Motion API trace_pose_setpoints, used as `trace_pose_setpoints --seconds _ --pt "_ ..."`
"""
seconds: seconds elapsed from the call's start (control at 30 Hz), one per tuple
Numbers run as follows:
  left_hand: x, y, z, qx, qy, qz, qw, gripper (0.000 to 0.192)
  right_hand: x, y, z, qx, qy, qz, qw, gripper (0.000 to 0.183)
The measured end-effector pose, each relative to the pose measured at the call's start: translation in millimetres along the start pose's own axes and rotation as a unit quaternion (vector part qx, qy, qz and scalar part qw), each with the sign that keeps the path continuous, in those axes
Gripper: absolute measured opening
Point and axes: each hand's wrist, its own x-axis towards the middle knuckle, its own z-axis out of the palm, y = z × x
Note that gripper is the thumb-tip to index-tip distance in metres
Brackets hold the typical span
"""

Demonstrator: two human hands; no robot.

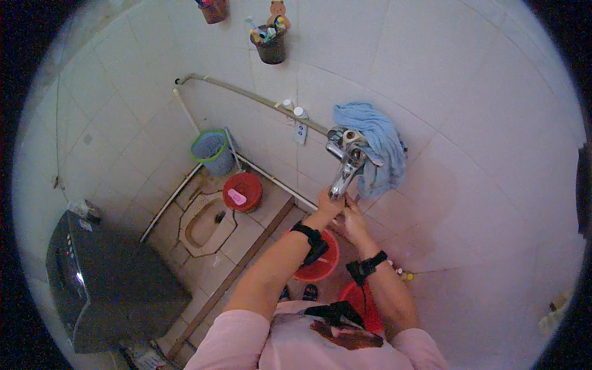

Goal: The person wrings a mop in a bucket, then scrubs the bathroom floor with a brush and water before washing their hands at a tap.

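A chrome faucet [343, 178] juts from the tiled wall, its spout pointing down over my hands. My left hand [329, 204] is right under the spout tip, partly covered by it. Against it, slightly lower and to the right, is my right hand [352, 219]. The two hands touch or nearly touch; their fingers are mostly hidden, and I cannot tell whether anything is between them. A light blue towel [384, 152] hangs bunched behind and to the right of the faucet. Below my forearms stands a red plastic basin [326, 266].
Another red basin [363, 303] is near my right side. To the left are a squat toilet [203, 224], a red bucket [244, 185] with a pink item, a blue basket [212, 152] and a dark washing machine [120, 282]. A raised floor edge [240, 266] runs between. A pipe [254, 95] crosses the wall.
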Motion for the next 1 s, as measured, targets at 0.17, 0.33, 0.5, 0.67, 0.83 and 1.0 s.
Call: trace_pose_setpoints --seconds 0.17,0.33,0.5,0.67,0.83,1.0 --pt "0 -22 3 -0.045 -0.016 -0.093 0.994 0.017 -9 -11 8 0.103 -0.074 -0.013 0.992 0.039" --pt "8 -9 -4 0.180 -0.284 -0.027 0.941 0.025 5 -10 21 -0.106 -0.014 -0.079 0.991 0.037" --pt "-5 2 -19 -0.021 -0.331 -0.007 0.943 0.034 44 7 10 -0.291 0.139 -0.032 0.946 0.027" --pt "0 -12 -8 0.254 -0.244 0.095 0.931 0.037 71 10 -7 0.183 0.090 0.083 0.976 0.024" --pt "-2 21 -15 -0.210 -0.064 -0.200 0.955 0.036 51 9 24 0.384 0.175 0.075 0.904 0.025" --pt "17 -24 -19 -0.267 -0.165 -0.441 0.841 0.038 16 7 60 -0.083 0.062 -0.118 0.988 0.035"
